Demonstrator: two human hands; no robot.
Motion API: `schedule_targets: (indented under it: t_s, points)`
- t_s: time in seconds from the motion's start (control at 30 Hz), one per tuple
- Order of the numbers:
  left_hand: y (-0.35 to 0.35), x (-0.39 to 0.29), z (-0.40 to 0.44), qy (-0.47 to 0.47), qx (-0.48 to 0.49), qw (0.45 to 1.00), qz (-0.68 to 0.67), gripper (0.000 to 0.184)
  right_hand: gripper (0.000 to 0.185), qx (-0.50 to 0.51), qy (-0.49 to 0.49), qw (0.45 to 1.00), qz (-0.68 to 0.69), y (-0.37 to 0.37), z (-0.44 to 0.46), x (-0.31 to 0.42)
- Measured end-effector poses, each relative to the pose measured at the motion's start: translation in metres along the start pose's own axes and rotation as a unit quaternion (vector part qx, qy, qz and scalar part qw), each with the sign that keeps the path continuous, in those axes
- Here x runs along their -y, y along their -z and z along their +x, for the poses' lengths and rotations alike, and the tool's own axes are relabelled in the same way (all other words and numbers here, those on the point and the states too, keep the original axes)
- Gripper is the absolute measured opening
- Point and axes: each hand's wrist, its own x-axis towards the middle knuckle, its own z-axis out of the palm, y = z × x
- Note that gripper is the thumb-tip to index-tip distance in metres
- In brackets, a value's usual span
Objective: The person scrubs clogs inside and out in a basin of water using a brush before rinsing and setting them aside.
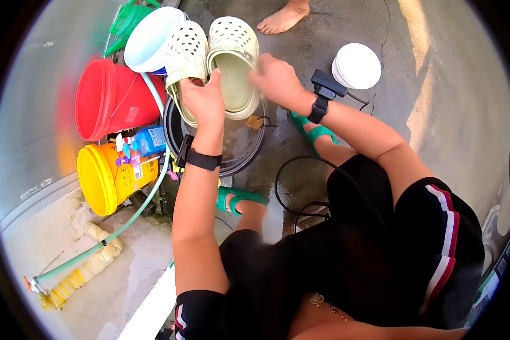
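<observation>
Two cream clogs with round holes are side by side over a dark round basin (249, 153). My left hand (203, 97) holds the left clog (186, 50) at its opening, with some fingers hidden inside and the thumb up. The right clog (232, 71) has its opening facing me and its toe pointing away. My right hand (275, 79) is at the right side of this clog, its fingers bent and blurred by motion; what they hold, if anything, cannot be made out. Beneath the clogs, a small orange-brown piece (255, 122) shows in the basin.
On the left are a white bucket (153, 39), a red bucket (113, 99), a yellow bucket (116, 178), spray bottles (147, 141) and a pale green hose (136, 218). A white tub (357, 66) stands at right. Another person's bare foot (283, 17) is at the top.
</observation>
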Motion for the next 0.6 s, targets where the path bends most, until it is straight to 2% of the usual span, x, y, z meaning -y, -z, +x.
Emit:
schedule_targets:
  t_s: [0.03, 0.13, 0.23, 0.27, 0.4, 0.53, 0.6]
  points:
    - [-0.016, -0.003, 0.006, -0.017, 0.0, 1.0, 0.009, 0.055, 0.039, -0.018, -0.012, 1.0, -0.007, 0.006, 0.005, -0.009]
    - [-0.066, -0.014, 0.018, 0.017, 0.085, 0.983, 0.163, 0.049, 0.04, -0.049, -0.073, 0.996, -0.02, 0.026, 0.012, -0.044]
    - [-0.119, -0.02, 0.018, -0.064, 0.115, 0.968, 0.214, 0.044, 0.041, -0.072, -0.116, 0.99, -0.034, 0.045, 0.008, -0.081]
    - [-0.135, -0.022, 0.015, -0.059, 0.117, 0.962, 0.239, 0.041, 0.041, -0.073, -0.127, 0.988, -0.039, 0.046, 0.007, -0.091]
    - [-0.185, -0.019, 0.009, -0.046, 0.174, 0.952, 0.248, 0.038, 0.042, -0.057, -0.176, 0.982, -0.043, 0.063, 0.012, -0.126]
    - [-0.216, -0.006, 0.005, 0.036, 0.233, 0.943, 0.235, 0.036, 0.043, -0.053, -0.214, 0.974, -0.058, 0.06, 0.016, -0.155]
    - [-0.236, 0.028, 0.0, 0.057, 0.265, 0.935, 0.229, 0.034, 0.044, -0.03, -0.247, 0.967, -0.049, 0.047, 0.016, -0.174]
